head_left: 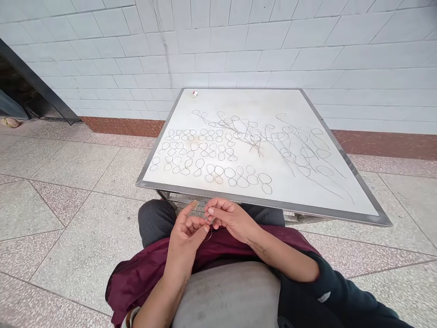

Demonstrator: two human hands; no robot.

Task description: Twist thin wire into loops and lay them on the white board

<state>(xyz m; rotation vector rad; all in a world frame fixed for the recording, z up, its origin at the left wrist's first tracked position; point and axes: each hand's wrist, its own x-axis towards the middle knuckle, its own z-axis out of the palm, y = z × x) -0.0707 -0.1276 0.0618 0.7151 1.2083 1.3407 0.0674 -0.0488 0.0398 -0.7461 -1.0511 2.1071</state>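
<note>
Just in front of the table's near edge, above my lap, my left hand [190,231] pinches a thin wire [210,236] between thumb and finger. Its index finger sticks up, with what looks like tape or a cover on the tip. My right hand [229,217] grips the same wire close beside it, fingers curled. A small loop of the wire hangs below the fingertips; the rest is hidden by my fingers. On the white tabletop [235,101], several figure-eight wire pieces [265,183] lie in rough rows at the left and front.
Longer wires with looped ends [307,152] lie tangled across the table's middle and right. A small red-and-white object [195,94] sits at the far left corner. The table's metal rim [259,200] faces me, and a white brick wall [239,59] stands behind. Another person's foot [11,122] shows at far left.
</note>
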